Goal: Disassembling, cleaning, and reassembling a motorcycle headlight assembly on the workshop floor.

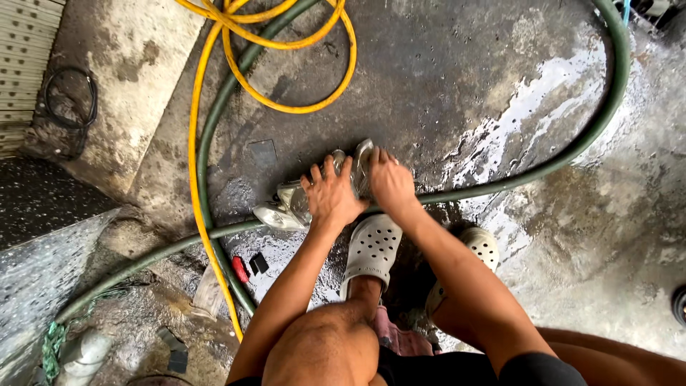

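Far left: a black cable loop [70, 100] lies on a pale concrete slab [136, 57]. Next, a yellow hose [194, 179] and a dark green hose [207, 143] run side by side down the wet concrete floor [443, 64]; a small red object [240, 269] lies near them. Centre: the left hand [330, 196] presses on a grey metallic part [289, 207] resting on the floor, fingers [319, 174] spread and curled over it. The right hand [389, 182] grips the same part's upper end, fingers closed on it. Below, a white perforated clog [373, 246] stands just behind the hands; a second clog [480, 246] sits further right.
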